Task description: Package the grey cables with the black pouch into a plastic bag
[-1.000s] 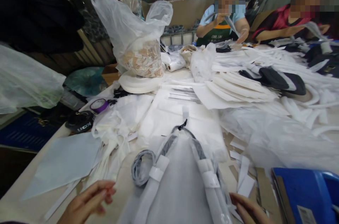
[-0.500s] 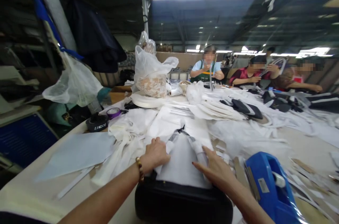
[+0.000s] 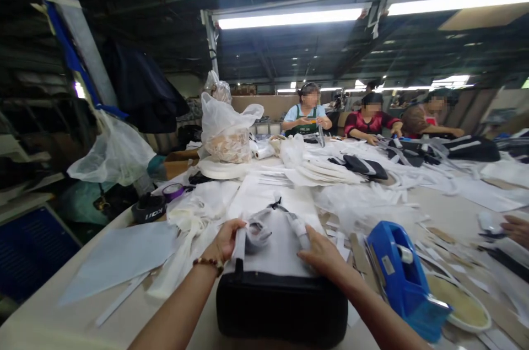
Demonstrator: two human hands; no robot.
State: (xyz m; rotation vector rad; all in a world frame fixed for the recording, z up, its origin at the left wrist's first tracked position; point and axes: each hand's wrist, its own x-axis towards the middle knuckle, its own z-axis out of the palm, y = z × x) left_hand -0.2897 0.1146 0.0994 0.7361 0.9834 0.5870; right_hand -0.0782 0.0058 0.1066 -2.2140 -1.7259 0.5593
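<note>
A black bag (image 3: 281, 308) sits on the table right in front of me. Its strap, wrapped in white and clear film, loops up to a small dark tie (image 3: 278, 203) over a white sheet (image 3: 275, 251). My left hand (image 3: 228, 237) pinches the left white-wrapped length of strap (image 3: 239, 245), which rises from the bag's corner. Beside it curls a loop of clear-wrapped strap (image 3: 258, 233). On the other side, my right hand (image 3: 321, 251) closes round the right wrapped length (image 3: 300, 227); its lower fingers are partly hidden.
A blue tape dispenser (image 3: 407, 278) stands at the right, among paper scraps. Pale blue sheet (image 3: 119, 256), white strips and a purple tape roll (image 3: 172, 191) lie left. Further back are a plastic-wrapped bundle (image 3: 229, 135) and several people; a co-worker's hand (image 3: 516, 229) shows at the right edge.
My left hand has moved left and lifted the left wrapped strap, so a loop shows beside it. My right hand has closed in on the right strap. The view has shifted slightly.
</note>
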